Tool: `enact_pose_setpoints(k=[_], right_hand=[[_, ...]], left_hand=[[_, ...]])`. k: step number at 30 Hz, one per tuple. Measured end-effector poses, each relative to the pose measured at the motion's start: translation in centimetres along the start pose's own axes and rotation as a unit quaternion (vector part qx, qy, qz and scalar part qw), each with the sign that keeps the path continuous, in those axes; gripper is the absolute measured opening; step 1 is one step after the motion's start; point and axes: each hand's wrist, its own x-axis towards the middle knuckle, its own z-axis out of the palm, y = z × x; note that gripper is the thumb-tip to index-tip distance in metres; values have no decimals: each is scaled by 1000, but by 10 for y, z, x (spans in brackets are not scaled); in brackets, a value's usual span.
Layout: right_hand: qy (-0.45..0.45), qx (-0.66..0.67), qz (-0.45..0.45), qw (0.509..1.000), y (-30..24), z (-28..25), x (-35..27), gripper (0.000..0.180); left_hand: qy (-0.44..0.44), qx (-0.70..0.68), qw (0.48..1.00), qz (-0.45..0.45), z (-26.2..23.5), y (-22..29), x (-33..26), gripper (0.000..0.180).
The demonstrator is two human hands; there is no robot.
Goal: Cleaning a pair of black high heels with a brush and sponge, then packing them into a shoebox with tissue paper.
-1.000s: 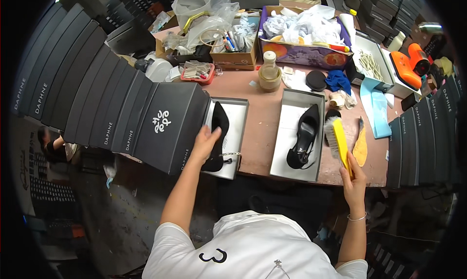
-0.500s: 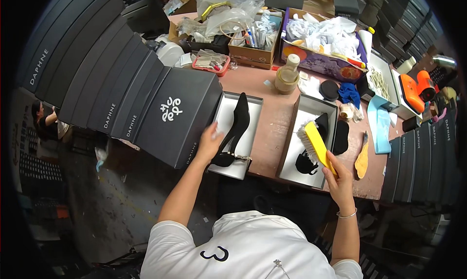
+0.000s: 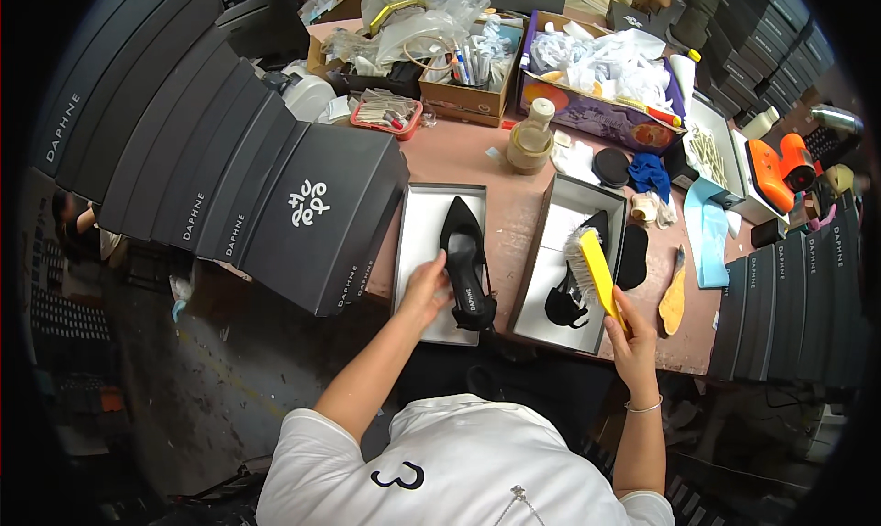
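A black pointed pump (image 3: 466, 260) shows its inner sole, with its toe away from me, over the open box part (image 3: 410, 205) at the middle left. My left hand (image 3: 427, 292) is closed on the pump's left side, fingertips partly hidden. In my right hand (image 3: 633, 335) is a yellow-handled brush (image 3: 599, 269) with pale bristles. It is held above a second open box part (image 3: 543, 241), where another black shoe (image 3: 562, 307) lies partly hidden under the brush.
Dark shoe boxes (image 3: 303, 205) are stacked at the left, more boxes (image 3: 780, 296) at the right. Behind stand a jar (image 3: 529, 150), a carton of white tissue (image 3: 601, 62) and a tray of swabs (image 3: 390, 113). A yellow-orange pad (image 3: 673, 301) and blue cloth (image 3: 649, 174) lie at the right.
My left hand has moved right and taken hold of the pump, which has turned from its side so its inner sole shows. The brush has stayed over the right box.
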Motion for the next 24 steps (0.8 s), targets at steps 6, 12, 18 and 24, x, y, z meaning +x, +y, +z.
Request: enact_pose_setpoints(k=[6,12,18,24], right_hand=[[142,-80,5,987,60,-38,13,38],[174,-284,152,931,189,-132,40,47],[116,-269,-22,956,123,-56,122,62],[107,-270,-39,956,159,-16,126,42]], left_hand=[[-12,97,989,-108,18,-4,-14,27],[-125,-56,990,-43,6,16,-38,44],[-171,-65,974,134,40,37,-46,56],[-213,-147,960,108,80,45,-49,86]])
